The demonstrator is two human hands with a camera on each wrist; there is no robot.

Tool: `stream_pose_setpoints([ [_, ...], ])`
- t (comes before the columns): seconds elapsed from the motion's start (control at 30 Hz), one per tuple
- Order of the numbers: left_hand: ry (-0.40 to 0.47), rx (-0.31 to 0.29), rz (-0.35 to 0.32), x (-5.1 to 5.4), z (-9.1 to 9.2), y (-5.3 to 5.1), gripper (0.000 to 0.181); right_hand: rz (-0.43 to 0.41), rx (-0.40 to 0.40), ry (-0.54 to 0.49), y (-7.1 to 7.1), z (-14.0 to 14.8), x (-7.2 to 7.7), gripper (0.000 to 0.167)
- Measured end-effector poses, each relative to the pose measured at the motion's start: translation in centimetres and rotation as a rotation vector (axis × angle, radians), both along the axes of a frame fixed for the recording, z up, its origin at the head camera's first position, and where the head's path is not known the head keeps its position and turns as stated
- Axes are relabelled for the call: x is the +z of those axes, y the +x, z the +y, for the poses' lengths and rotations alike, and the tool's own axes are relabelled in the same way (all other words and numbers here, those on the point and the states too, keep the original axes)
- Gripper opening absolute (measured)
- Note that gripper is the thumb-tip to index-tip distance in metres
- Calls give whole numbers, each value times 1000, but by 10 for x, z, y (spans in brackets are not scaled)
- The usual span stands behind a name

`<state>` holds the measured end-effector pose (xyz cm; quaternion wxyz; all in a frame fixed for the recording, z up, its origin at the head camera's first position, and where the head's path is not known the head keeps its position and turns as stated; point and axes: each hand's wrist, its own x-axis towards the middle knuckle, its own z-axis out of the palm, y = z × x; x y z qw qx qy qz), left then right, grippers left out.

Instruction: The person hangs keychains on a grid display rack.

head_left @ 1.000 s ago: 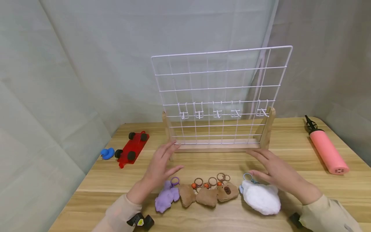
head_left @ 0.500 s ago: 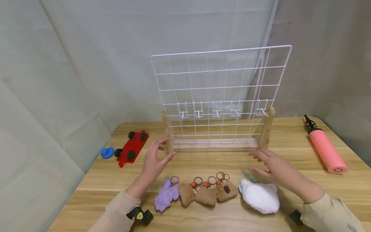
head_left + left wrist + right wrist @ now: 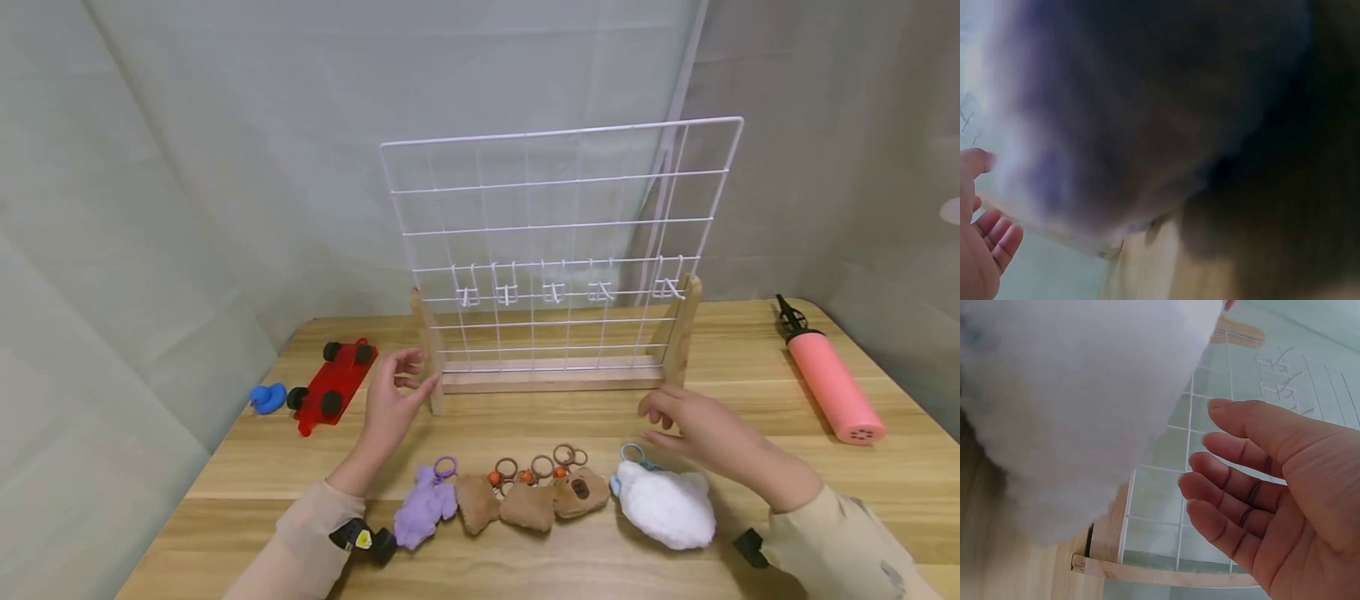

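My left hand (image 3: pixel 393 396) is at the left end of the rack's wooden stand (image 3: pixel 555 382), fingers bent loosely and thumb apart; the head view does not settle whether it touches the wood. My right hand (image 3: pixel 701 425), fingers loosely curved, holds nothing near the stand's right end, above a white plush keychain (image 3: pixel 666 508). Left of that lie brown plush keychains (image 3: pixel 528 507) with rings and orange beads, then a purple plush keychain (image 3: pixel 423 510). Blurred purple plush (image 3: pixel 1097 125) fills much of the left wrist view. White fluff (image 3: pixel 1079 406) covers the right wrist view's left.
A white wire grid (image 3: pixel 558 225) leans back in the stand, with several white hooks (image 3: pixel 553 292) in a row. At left lie a red toy car (image 3: pixel 335 383), wheels up, and a blue toy duck (image 3: pixel 267 398). A pink hand pump (image 3: pixel 832 383) lies at right.
My left hand has moved left and back, from the stand's front to its left end. My right hand's fingers have curled slightly more. The keychains stay put; the head view has shifted a little.
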<state>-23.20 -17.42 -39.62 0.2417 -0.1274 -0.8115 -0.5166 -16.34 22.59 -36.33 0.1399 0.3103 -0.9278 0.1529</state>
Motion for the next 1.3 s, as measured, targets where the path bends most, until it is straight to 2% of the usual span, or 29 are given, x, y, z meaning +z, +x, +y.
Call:
stream_pose_setpoints([
  [0.17,33,7,-83,-2,-3,-4,46,-95,-3,22,-2,-3,1,19],
  [0.37,36,17,-112,-5,-5,-9,45,-116,-6,28,-6,-5,0,18],
  [0.57,47,7,-221,-16,-6,-14,47,-155,-10,38,-10,-7,-2,18],
  [0.7,42,-8,-263,-21,-6,-16,48,-166,22,24,-13,-8,-4,18],
  [0.83,31,-21,-270,-25,-5,-17,50,-208,66,-9,-16,-8,-9,16],
  [1.03,8,-24,-249,-29,-3,-17,50,-306,67,-12,-20,-6,-20,14],
  [1.3,4,-22,-233,-33,-2,-18,50,-302,67,14,-21,-7,-26,13],
])
